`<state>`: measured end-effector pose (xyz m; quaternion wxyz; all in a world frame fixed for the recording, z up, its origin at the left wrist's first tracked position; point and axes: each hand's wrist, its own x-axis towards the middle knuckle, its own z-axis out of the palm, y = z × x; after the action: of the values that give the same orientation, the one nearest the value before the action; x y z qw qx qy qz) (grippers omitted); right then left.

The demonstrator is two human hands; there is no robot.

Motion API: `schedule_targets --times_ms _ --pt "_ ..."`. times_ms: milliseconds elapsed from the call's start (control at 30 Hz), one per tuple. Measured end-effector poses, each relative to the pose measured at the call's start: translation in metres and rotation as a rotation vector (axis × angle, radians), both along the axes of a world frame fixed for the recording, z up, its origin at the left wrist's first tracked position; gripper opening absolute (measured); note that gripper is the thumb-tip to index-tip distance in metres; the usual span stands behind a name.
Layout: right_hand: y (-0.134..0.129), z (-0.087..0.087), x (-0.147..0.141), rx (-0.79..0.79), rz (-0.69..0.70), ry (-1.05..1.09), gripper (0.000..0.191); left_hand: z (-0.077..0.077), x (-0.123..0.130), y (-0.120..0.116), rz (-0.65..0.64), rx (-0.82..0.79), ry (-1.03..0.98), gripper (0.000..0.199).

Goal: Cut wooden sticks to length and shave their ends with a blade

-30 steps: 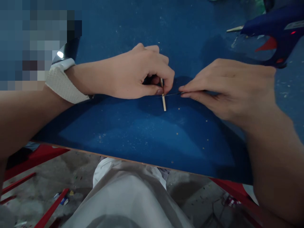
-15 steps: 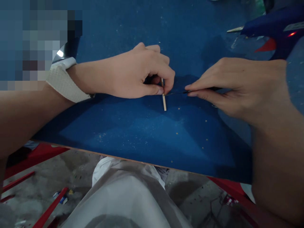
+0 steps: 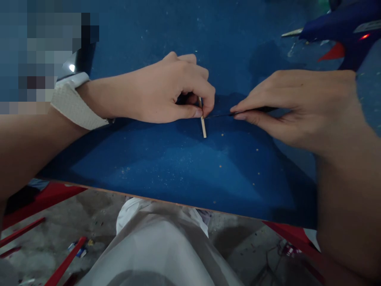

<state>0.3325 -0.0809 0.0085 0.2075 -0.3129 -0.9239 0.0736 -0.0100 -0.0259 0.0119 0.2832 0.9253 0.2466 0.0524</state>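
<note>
My left hand (image 3: pixel 181 91) is closed, pinching a thin wooden stick (image 3: pixel 203 128) between thumb and forefinger against the blue tabletop. The stick's pale near end sticks out below the fingertips; part of its upper length is hidden by the fingers. To the right, my right hand (image 3: pixel 285 105) grips a slim dark craft knife (image 3: pixel 266 109) between thumb and forefinger. Its thin blade points left and meets the stick, or comes very close to it, just under my left fingertips. Most of the knife's handle is hidden in the palm.
A blue glue gun (image 3: pixel 330 29) with a red trigger and lit red light lies at the upper right. Small crumbs dot the blue table (image 3: pixel 166 159), whose near edge runs above my lap. Red supports (image 3: pixel 67 260) show below. The upper left is pixelated.
The whole view has shifted slightly, so both hands sit a little further left. The hold on the stick and the knife looks the same.
</note>
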Motion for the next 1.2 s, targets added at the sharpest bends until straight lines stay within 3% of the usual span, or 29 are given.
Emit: schedule_targets --times_ms 433,633,933,1200 --pt "-0.005 -0.005 -0.003 0.217 0.105 -0.036 0.015 -0.002 0.002 -0.001 0.021 -0.005 -0.024 0.041" --pt "-0.003 -0.003 0.002 0.102 0.132 -0.084 0.023 -0.001 0.003 -0.001 0.001 0.009 -0.009 0.045" --pt "-0.007 0.000 -0.009 0.069 0.048 -0.037 0.007 0.000 0.001 -0.001 0.008 0.007 -0.003 0.041" --pt "-0.005 -0.003 -0.004 0.058 0.066 -0.042 0.017 -0.003 0.000 0.000 0.022 0.035 -0.020 0.041"
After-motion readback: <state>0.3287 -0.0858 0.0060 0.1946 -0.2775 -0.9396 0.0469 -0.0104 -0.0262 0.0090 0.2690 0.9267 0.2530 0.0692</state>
